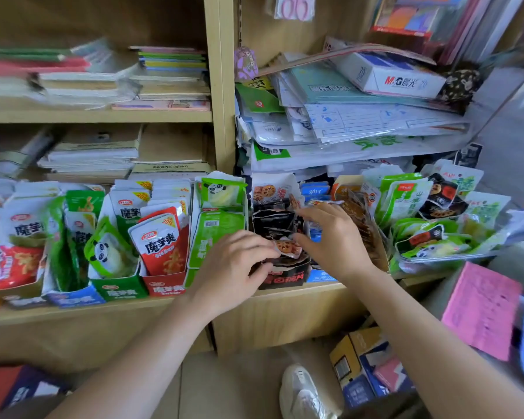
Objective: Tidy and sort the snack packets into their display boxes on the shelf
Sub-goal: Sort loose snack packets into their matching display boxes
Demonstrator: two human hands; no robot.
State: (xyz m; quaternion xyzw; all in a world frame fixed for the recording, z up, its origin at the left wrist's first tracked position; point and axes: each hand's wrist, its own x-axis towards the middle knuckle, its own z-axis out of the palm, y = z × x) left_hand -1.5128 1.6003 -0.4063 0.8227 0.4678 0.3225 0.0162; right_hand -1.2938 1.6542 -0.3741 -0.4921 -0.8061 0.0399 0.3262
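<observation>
A black display box (pixel 285 278) of lotus-root snack packets stands at the shelf's front edge, in the middle. My left hand (pixel 230 264) and my right hand (pixel 336 240) meet over it, and both pinch one lotus-root packet (pixel 288 247) lying on top of the black packets in the box. More black packets (pixel 273 222) stand behind it. To the left sit a green box (pixel 215 237) with panda packets and a red box (pixel 164 285) with red-and-white packets (pixel 161 240).
Green and black packets (pixel 430 237) lie in a loose heap at the right. Blue boxes (pixel 315 192) stand behind my right hand. Stacked paper and notebooks (pixel 345 116) fill the shelves above. A pink sheet (pixel 481 309) and cardboard boxes (pixel 366 364) lie lower right; a white shoe (pixel 300 394) is on the floor.
</observation>
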